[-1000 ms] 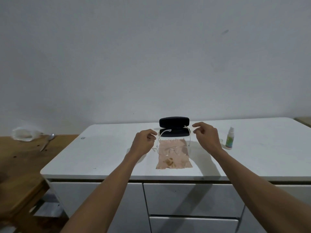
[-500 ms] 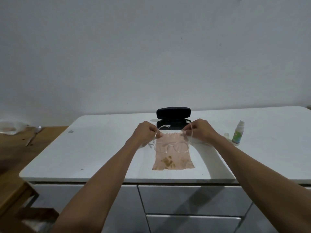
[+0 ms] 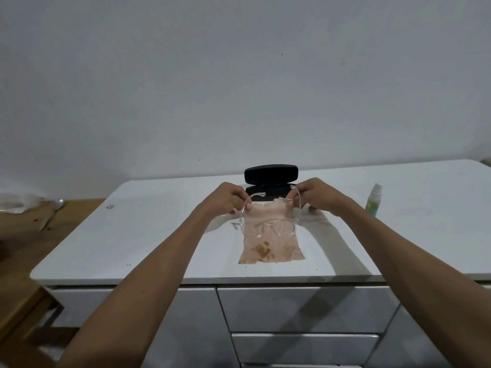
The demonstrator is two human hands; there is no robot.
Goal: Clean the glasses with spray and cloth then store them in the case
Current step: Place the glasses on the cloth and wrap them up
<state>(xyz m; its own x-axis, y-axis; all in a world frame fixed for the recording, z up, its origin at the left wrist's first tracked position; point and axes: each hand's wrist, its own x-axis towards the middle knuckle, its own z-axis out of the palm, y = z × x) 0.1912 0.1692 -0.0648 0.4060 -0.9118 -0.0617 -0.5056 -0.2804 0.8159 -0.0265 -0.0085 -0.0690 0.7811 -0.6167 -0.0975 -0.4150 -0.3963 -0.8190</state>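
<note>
Clear-framed glasses (image 3: 268, 226) are held just above a pink cloth (image 3: 269, 244) with brown stains, which lies flat on the white cabinet top (image 3: 159, 229). My left hand (image 3: 228, 197) pinches the left temple arm and my right hand (image 3: 317, 193) pinches the right temple arm, lenses toward me. A black glasses case (image 3: 271, 175) stands open right behind the cloth, lid raised. A small spray bottle (image 3: 373, 200) with a green label stands to the right of my right hand.
A wooden table (image 3: 24, 235) adjoins the cabinet on the left, with a clear plastic bag (image 3: 16, 204) and a spoon on it. Drawer fronts (image 3: 305, 309) run below the cabinet top's near edge. A plain wall rises behind.
Both hands, apart beside the glasses a second ago, have closed on the temple arms. The glasses now sit slightly nearer the front over the cloth, and the camera view has dipped.
</note>
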